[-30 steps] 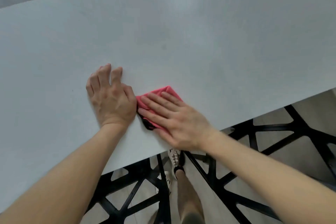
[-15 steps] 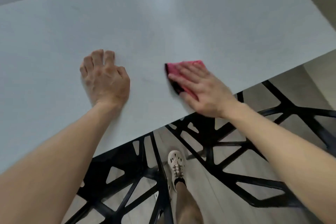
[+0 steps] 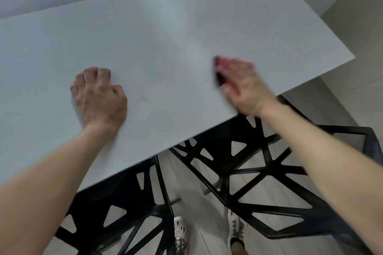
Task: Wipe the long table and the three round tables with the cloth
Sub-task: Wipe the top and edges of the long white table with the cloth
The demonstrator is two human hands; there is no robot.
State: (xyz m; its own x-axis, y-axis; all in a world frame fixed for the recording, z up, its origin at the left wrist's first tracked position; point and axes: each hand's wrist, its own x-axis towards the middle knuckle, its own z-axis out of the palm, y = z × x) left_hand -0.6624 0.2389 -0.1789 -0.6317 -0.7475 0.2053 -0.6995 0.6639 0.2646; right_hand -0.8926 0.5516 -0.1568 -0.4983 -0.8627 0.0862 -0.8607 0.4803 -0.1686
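Quick count: one long white table, one pinkish-red cloth, two hands, two black chairs with triangle cut-outs, and two whitish shoes on the pale floor.

The left hand rests on the tabletop with its fingers loosely bent and the tips on the surface, holding nothing. The right hand lies over the cloth and presses it down. It looks flat rather than gripping. The cloth sits on the table close to the near edge, toward the right-hand end, well apart from the left hand.

Hard to make out: the right hand and cloth are smeared with motion blur, so I can't separate the fingers. Only the cloth's left part shows past them, with a darker strip along that side.

The table runs out of view on the left. The left chair and the right chair are both tucked partly under the tabletop, so their far parts are hidden. The left shoe and the right shoe sit at the bottom, and the legs are cropped there.
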